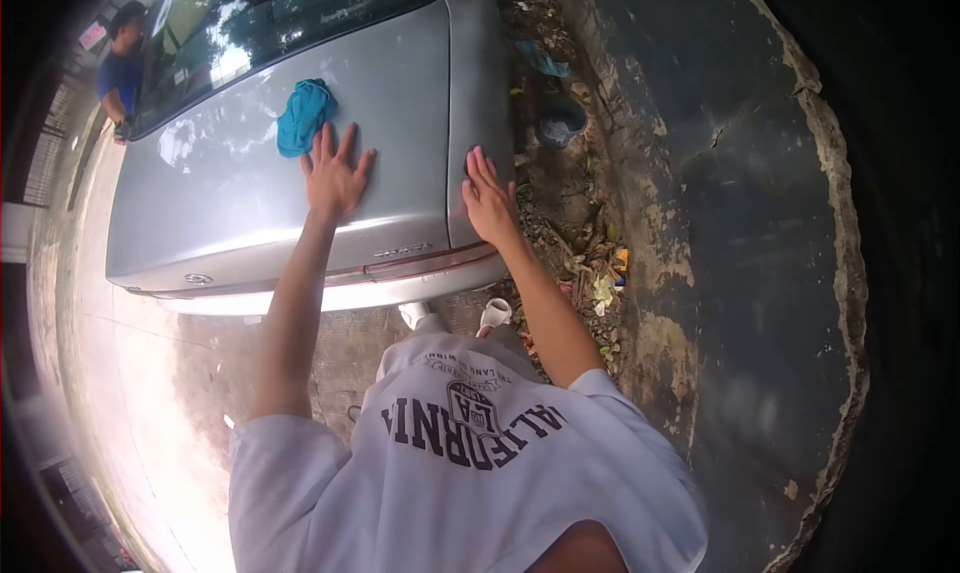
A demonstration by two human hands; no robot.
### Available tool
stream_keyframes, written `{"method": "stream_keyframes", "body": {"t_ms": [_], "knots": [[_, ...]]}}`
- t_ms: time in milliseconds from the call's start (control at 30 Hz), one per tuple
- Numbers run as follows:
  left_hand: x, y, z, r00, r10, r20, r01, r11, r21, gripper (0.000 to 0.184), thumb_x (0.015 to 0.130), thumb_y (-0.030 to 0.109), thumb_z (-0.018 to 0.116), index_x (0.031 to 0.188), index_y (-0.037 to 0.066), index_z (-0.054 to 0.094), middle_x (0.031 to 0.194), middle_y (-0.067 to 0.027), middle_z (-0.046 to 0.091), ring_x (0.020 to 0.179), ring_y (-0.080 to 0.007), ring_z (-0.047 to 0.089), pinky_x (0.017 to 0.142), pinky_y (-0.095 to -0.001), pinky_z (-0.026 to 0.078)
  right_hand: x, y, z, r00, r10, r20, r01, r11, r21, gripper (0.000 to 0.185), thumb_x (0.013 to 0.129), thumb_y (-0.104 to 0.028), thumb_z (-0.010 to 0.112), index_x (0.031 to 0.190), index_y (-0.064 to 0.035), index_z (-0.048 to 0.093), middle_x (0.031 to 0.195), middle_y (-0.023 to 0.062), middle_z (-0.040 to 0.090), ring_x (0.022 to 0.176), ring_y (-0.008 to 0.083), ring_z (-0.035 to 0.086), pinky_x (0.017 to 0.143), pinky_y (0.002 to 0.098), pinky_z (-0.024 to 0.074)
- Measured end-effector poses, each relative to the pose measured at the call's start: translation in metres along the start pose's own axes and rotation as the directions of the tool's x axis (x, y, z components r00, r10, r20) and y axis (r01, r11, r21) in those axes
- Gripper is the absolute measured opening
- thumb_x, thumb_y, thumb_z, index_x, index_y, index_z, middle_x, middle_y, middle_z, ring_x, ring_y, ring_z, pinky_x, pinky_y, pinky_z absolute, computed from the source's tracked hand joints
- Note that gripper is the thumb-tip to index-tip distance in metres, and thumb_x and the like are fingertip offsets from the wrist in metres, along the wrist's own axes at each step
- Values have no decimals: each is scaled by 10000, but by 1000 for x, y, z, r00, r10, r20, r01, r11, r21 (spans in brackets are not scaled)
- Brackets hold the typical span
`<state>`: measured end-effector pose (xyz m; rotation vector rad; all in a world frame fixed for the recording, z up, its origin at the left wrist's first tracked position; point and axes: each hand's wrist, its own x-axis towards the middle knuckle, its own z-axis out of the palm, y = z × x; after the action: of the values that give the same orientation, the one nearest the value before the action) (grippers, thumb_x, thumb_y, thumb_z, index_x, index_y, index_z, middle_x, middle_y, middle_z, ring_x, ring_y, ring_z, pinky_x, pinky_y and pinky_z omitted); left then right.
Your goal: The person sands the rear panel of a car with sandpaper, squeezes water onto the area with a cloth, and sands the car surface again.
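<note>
Wht tee (450, 473) nearest, L fingers (327, 142) spread nr cloth (303, 118), R fingers (484, 170) on car (390, 93).

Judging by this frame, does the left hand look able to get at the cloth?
Probably yes: the left hand is spread over the car, fingertips right by the edge of the cloth, and nothing visible blocks the way.

A dark, peeling wall (760, 263) borders littered ground (545, 208), with sunlit pavement (130, 373) opposite.
</note>
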<state>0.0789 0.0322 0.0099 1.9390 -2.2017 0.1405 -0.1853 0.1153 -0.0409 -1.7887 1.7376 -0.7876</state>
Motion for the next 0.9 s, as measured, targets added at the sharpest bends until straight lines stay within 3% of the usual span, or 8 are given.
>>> {"method": "stream_keyframes", "body": {"t_ms": [233, 333, 600, 667, 700, 800, 833, 900], "knots": [[-3, 1, 5, 1000, 0, -26, 0, 1000, -13, 624, 980, 547, 473, 1506, 211, 454, 1596, -223, 312, 1495, -385, 255, 1181, -603, 172, -80, -21, 29, 997, 30, 76, -24, 997, -71, 620, 1034, -256, 464, 1586, -77, 247, 1675, 108, 177, 1531, 349, 192, 1183, 621, 216], [-4, 4, 2, 998, 19, -53, -21, 998, -54, 627, 975, 546, 480, 1500, 203, 461, 1599, -226, 305, 1494, -382, 255, 1181, -600, 168, -47, 40, 47, 980, 87, -176, -20, 937, 348, 608, 1043, -291, 419, 1588, -84, 247, 1671, 123, 178, 1504, 393, 240, 1168, 661, 215], [-1, 1, -2, 999, 15, -31, -17, 998, -54, 624, 984, 546, 466, 1500, 196, 461, 1605, -220, 294, 1498, -376, 246, 1183, -607, 165, -72, -19, 57, 943, -136, -305, 129, 991, -42, 608, 1061, -364, 363, 1572, -45, 280, 1658, 146, 219, 1503, 393, 246, 1160, 559, 257], [-5, 5, 1, 999, 20, -37, -23, 997, -75, 626, 985, 547, 463, 1504, 196, 457, 1606, -219, 292, 1499, -375, 243, 1183, -609, 164, -58, 15, 49, 859, 506, -81, -413, 776, 477, 628, 1064, -402, 347, 1575, -45, 268, 1660, 151, 206, 1506, 408, 226, 1165, 574, 234], [-5, 6, 2, 999, 8, -33, -11, 997, -76, 631, 987, 547, 460, 1509, 192, 452, 1606, -220, 293, 1500, -373, 240, 1182, -611, 164, -58, 17, 42, 809, 587, -18, -547, 764, 343, 649, 1069, -441, 318, 1573, -34, 268, 1651, 166, 226, 1508, 391, 229, 1182, 571, 203], [-2, 4, 1, 999, 5, -51, -8, 998, -68, 638, 989, 548, 456, 1511, 180, 450, 1605, -225, 291, 1499, -374, 238, 1180, -615, 165, -75, -26, 75, 918, 68, -390, -12, 989, 146, 677, 1069, -478, 304, 1568, -22, 276, 1636, 185, 258, 1512, 353, 240, 1194, 569, 177], [-4, 4, 2, 998, 19, -54, -22, 998, -56, 641, 989, 548, 456, 1509, 173, 452, 1604, -230, 289, 1498, -377, 237, 1179, -618, 166, -80, -40, 78, 932, -5, -362, -32, 995, -97, 679, 1070, -482, 303, 1558, -9, 294, 1624, 198, 280, 1511, 331, 250, 1213, 510, 194], [-2, 3, 2, 998, 27, -65, -31, 998, -61, 639, 991, 546, 455, 1505, 168, 455, 1600, -237, 292, 1494, -382, 242, 1178, -620, 166, -44, -3, 67, 936, 113, -333, -85, 992, 97, 660, 1070, -456, 318, 1555, -9, 298, 1623, 206, 275, 1509, 337, 250, 1214, 479, 214]]}}
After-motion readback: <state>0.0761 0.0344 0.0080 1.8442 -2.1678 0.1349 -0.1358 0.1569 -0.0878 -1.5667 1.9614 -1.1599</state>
